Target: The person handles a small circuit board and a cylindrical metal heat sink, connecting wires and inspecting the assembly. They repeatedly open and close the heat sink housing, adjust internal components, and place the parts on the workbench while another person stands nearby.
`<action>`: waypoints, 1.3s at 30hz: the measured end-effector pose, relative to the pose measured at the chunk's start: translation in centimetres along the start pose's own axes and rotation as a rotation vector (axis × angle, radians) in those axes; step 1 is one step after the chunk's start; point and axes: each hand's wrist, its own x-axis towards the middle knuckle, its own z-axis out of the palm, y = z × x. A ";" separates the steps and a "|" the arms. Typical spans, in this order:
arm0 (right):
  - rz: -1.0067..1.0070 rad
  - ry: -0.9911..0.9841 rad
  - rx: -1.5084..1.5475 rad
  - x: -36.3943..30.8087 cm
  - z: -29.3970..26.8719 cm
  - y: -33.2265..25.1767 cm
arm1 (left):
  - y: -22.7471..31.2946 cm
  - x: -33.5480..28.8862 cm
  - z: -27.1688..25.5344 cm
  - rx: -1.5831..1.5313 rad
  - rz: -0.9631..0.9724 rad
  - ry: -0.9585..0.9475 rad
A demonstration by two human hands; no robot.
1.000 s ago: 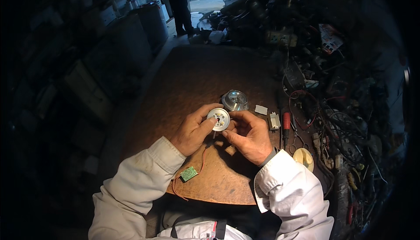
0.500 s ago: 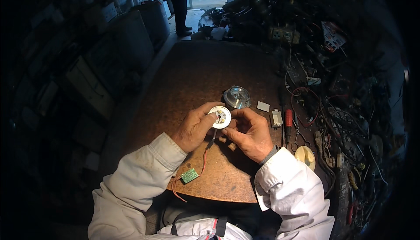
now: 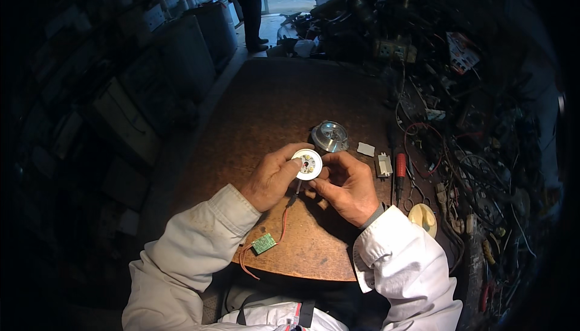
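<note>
Between both hands, above the table's near half, is a round white LED lamp disc (image 3: pixel 309 165), tilted so its face with small yellowish LEDs shows. My left hand (image 3: pixel 273 177) grips its left side, thumb on the face and fingers behind. Curled around the right rim, my right hand (image 3: pixel 348 187) has thumb and fingertips at the edge; the fingertips behind it are partly hidden. From beneath the disc a reddish wire (image 3: pixel 284 225) runs down to a small green circuit board (image 3: pixel 264 244) near the table's front edge. Just beyond my hands stands a clear round lamp housing (image 3: pixel 330 136).
Right of my hands lie a white flat piece (image 3: pixel 365 149), a small white box (image 3: pixel 383 165), a red-handled screwdriver (image 3: pixel 400 171), scissors (image 3: pixel 417 195) and a cream oval dish (image 3: pixel 422 219). Tangled cables crowd the right side. A person (image 3: pixel 246 11) stands beyond the wooden table (image 3: pixel 266 98).
The view has shifted slightly, moving the scene a little right and down in the picture. Both hands keep their hold on the lamp disc, with hardly any other difference.
</note>
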 end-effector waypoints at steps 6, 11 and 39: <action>-0.030 0.003 -0.021 0.1 0.1 0.5 | -0.8 0.1 -0.2 0.035 0.047 0.009; -0.015 0.007 -0.022 0.0 -0.1 -0.3 | 0.6 0.3 0.3 0.025 -0.005 -0.004; -0.222 0.012 -0.315 -0.2 0.3 0.0 | 0.0 -0.2 0.3 0.111 0.007 0.034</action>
